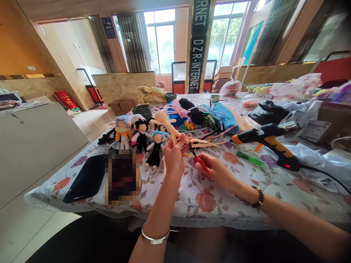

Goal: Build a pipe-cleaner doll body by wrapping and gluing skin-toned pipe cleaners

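My left hand (174,153) is closed around a peach-coloured doll body (170,128) made of fuzzy pipe cleaners, its round head (161,117) tilted up to the left. Loose peach stems (204,143) stick out to the right of my fingers. In my right hand (215,168) is a pair of red-handled scissors (203,168), their dark blades pointing up at the stems beside my left fingertips. I cannot tell whether the blades touch a stem. Finished dolls (142,133) with yarn-like hair stand just left of my left hand.
A black and orange glue gun (270,144) with a lit red light stands at right, its cord trailing off. Near it lies a green translucent tool (250,159). A dark tablet (87,177) and a blurred-out item (123,177) lie at left. Bundles of coloured pipe cleaners (225,115) fill the back.
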The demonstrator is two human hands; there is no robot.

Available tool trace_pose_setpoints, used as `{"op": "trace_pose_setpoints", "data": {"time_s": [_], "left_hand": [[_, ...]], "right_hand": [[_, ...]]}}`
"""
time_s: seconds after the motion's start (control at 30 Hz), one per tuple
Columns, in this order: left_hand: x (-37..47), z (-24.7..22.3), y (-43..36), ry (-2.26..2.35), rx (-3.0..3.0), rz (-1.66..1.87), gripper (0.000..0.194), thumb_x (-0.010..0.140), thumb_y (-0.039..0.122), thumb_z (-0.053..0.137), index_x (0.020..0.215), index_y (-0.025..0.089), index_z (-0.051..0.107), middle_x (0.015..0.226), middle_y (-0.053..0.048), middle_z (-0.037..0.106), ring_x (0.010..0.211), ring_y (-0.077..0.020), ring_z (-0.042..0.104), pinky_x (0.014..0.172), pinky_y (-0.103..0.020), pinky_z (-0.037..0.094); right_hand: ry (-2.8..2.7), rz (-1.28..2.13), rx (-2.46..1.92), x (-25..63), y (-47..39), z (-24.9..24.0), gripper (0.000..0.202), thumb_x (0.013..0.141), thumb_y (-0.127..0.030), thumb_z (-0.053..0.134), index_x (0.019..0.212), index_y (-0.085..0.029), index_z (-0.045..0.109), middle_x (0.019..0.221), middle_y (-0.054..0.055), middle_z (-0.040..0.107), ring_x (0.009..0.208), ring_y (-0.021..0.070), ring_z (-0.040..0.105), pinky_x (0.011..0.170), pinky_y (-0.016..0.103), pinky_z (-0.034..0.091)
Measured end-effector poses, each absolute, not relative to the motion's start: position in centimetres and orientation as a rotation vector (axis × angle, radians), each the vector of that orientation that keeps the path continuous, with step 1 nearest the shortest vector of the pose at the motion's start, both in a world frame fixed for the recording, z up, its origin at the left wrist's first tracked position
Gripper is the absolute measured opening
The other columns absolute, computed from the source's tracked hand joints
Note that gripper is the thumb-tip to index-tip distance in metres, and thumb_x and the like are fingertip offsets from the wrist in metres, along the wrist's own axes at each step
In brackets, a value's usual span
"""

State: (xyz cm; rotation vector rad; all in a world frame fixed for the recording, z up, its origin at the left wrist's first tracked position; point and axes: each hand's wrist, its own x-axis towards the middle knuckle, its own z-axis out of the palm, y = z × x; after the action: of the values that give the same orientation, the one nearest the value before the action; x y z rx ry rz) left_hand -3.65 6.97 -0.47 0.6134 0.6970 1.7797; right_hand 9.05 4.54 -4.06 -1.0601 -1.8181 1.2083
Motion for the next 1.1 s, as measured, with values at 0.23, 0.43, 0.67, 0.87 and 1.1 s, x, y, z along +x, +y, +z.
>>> {"op": "trace_pose_setpoints", "data": {"time_s": [0.23, 0.43, 0.67, 0.87, 1.1], "left_hand": [[-3.8, -0.6, 7.2, 0.707, 0.596, 1.776, 0.018, 0.055, 0.017, 0.076, 0.063, 0.013, 0.061, 0.058, 0.002, 0.061, 0.057, -0.0103, 0.062, 0.067, -0.028, 0.054], [-4.0, -0.7, 7.5, 0.719, 0.606, 1.766, 0.015, 0.057, 0.015, 0.074, 0.063, 0.013, 0.061, 0.058, 0.002, 0.061, 0.055, -0.0101, 0.061, 0.067, -0.031, 0.055], [-4.2, -0.8, 7.6, 0.724, 0.666, 1.751, 0.013, 0.061, 0.017, 0.073, 0.062, 0.012, 0.061, 0.055, 0.002, 0.058, 0.053, -0.0103, 0.060, 0.070, -0.034, 0.054], [-4.2, -0.8, 7.6, 0.738, 0.672, 1.768, 0.014, 0.060, 0.018, 0.073, 0.060, 0.012, 0.060, 0.054, 0.003, 0.056, 0.053, -0.0090, 0.058, 0.067, -0.031, 0.054], [-4.3, -0.9, 7.8, 0.790, 0.638, 1.769, 0.012, 0.058, 0.016, 0.072, 0.058, 0.012, 0.061, 0.053, 0.003, 0.057, 0.051, -0.0084, 0.058, 0.067, -0.029, 0.053]], "right_hand": [[-1.835, 1.239, -1.052, 9.0, 4.7, -4.0, 0.042, 0.080, -0.061, 0.046, 0.083, -0.019, 0.047, 0.058, -0.005, 0.045, 0.048, 0.0072, 0.035, 0.045, 0.021, 0.029], [-1.935, 1.317, -1.084, 9.5, 5.0, -2.3, 0.051, 0.074, -0.068, 0.048, 0.070, -0.017, 0.046, 0.059, -0.003, 0.043, 0.051, 0.0074, 0.034, 0.046, 0.023, 0.028], [-1.932, 1.722, -1.048, 10.4, 6.0, 0.0, 0.044, 0.067, -0.057, 0.064, 0.072, -0.014, 0.057, 0.073, 0.003, 0.055, 0.064, 0.0109, 0.046, 0.053, 0.023, 0.034], [-1.988, 1.855, -1.106, 10.4, 6.7, 1.5, 0.015, 0.070, -0.028, 0.064, 0.069, -0.014, 0.059, 0.065, 0.001, 0.054, 0.059, 0.0101, 0.044, 0.053, 0.024, 0.034], [-2.044, 1.815, -1.031, 10.1, 7.1, 1.2, 0.010, 0.069, -0.025, 0.062, 0.069, -0.015, 0.060, 0.062, 0.002, 0.055, 0.056, 0.0108, 0.045, 0.049, 0.024, 0.035]]}}
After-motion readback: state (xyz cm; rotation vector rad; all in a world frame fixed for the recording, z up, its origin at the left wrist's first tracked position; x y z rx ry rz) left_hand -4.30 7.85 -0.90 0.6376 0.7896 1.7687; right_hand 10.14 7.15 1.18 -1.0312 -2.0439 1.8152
